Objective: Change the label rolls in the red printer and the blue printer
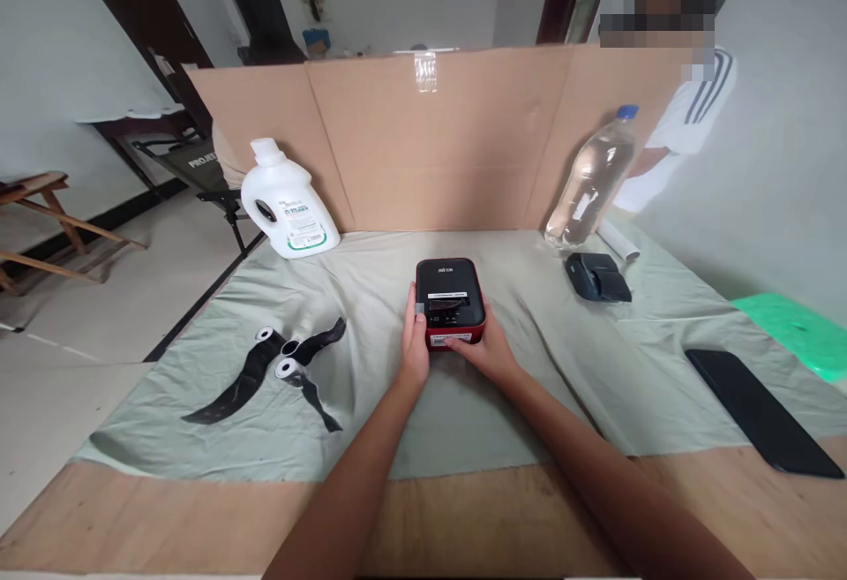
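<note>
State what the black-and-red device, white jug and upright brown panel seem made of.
Black-and-red device: probably hard plastic, smooth, with crisp moulded edges. White jug: likely plastic, satin, with a moulded-in handle. Brown panel: looks like cardboard, matte, with straight fold creases.

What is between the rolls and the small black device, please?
The head view shows a red-black machine, held by the left hand and right hand, with pale cloth around.
</note>
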{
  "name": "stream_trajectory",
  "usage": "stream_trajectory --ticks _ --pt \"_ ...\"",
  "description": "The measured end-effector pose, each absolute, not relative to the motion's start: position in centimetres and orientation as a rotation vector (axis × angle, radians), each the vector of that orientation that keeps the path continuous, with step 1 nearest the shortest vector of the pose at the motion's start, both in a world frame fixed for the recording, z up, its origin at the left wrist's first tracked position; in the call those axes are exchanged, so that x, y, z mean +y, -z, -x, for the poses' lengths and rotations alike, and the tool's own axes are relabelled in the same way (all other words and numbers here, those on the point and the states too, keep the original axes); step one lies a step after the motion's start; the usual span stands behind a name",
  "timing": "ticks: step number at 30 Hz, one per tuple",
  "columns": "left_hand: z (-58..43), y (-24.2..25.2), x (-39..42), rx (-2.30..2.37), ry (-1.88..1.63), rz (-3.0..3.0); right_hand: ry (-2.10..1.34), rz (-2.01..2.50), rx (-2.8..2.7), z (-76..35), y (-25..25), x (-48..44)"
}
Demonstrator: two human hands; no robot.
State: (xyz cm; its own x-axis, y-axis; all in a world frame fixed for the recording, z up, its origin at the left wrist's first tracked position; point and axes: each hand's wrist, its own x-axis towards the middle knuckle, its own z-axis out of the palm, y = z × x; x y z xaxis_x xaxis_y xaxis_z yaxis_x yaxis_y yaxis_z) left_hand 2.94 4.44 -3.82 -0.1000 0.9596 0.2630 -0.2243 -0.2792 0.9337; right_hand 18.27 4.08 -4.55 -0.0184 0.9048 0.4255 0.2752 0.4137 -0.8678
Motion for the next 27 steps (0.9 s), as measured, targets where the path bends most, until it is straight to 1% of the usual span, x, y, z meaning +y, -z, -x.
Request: stream_trajectory --ticks 18,22,27 --pt "-2.7 3.7 3.7 0.929 -1.575 -1.218 -0.621 1.149 -1.595 -18.5 4.8 3.3" --pt "-2.8 3.4 4.5 0.985 -1.630 -1.030 -0.466 1.203 -1.635 -18.5 4.8 3.1" --pt "-2.2 2.6 5.7 1.001 -1.494 -0.683 -0.409 1.175 -1.646 -18.5 5.0 3.2"
